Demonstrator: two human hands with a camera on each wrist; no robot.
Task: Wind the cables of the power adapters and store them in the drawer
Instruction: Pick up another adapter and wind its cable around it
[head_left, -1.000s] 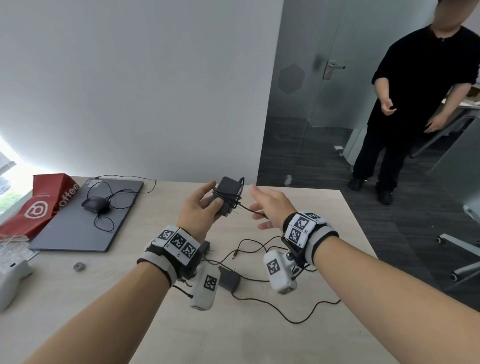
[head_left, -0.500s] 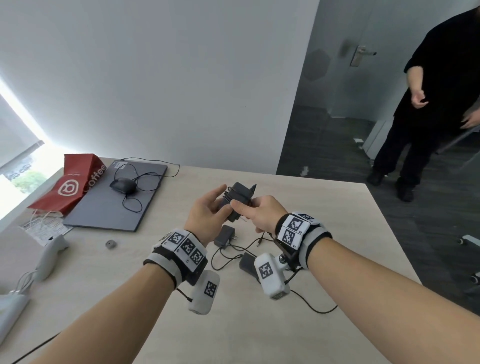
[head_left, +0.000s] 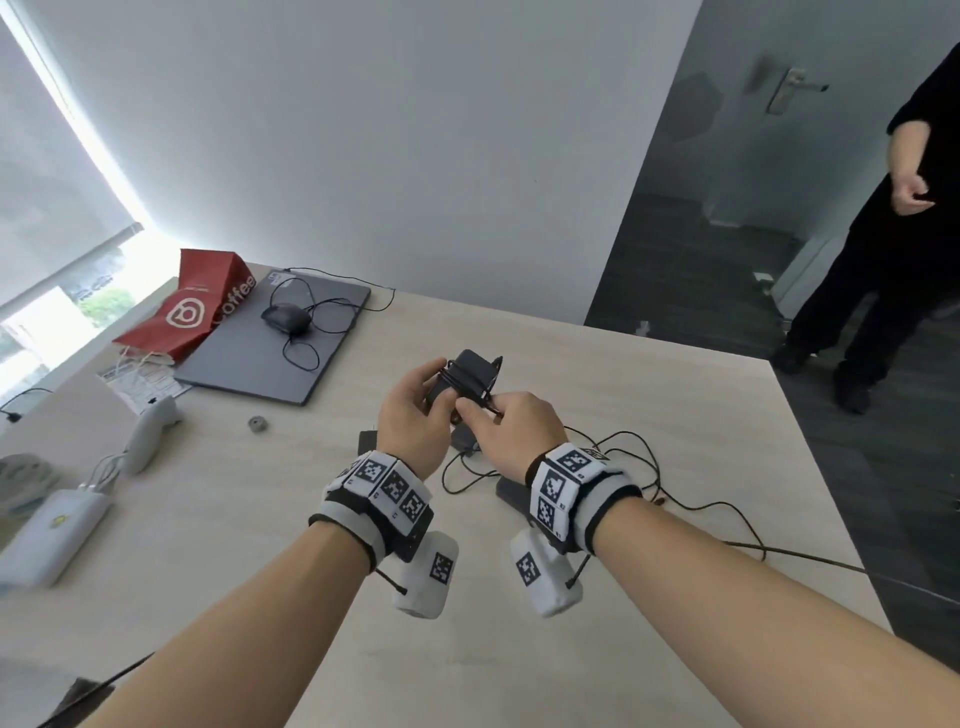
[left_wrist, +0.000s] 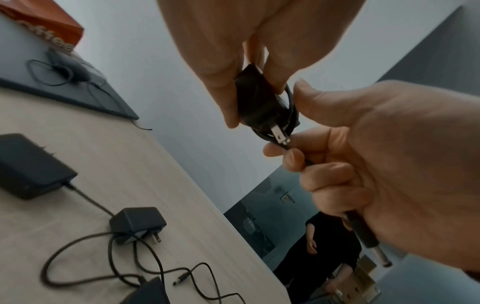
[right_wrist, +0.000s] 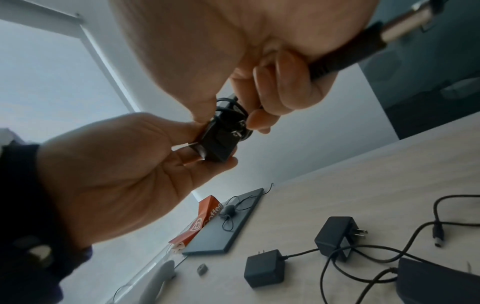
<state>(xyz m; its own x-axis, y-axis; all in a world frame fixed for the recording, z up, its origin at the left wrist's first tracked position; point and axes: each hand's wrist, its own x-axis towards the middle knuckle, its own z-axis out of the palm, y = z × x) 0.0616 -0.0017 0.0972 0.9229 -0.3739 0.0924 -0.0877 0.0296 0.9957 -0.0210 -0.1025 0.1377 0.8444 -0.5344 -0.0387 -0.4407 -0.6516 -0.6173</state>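
Note:
My left hand (head_left: 422, 402) holds a small black power adapter (head_left: 470, 376) above the table, its cable wound in loops around the body. The fingers of my right hand (head_left: 485, 415) pinch the cable's last stretch right beside the adapter's prongs (left_wrist: 279, 135). The barrel plug (left_wrist: 374, 246) sticks out below my right fist. Three more black adapters lie on the table under my hands, their cables loose: one on the left (right_wrist: 265, 267), one in the middle (right_wrist: 335, 234), one nearest me (right_wrist: 436, 281). No drawer is in view.
A closed grey laptop (head_left: 275, 348) with a wired mouse (head_left: 285, 318) on it lies at the back left beside a red coffee bag (head_left: 192, 312). A white controller (head_left: 150, 431) and a white box (head_left: 52, 535) sit left. A person in black (head_left: 883, 260) stands beyond the table's right edge.
My right hand came in from an open reach and now pinches the cable at the adapter. The loose cable end is drawn in. The view swung left and down.

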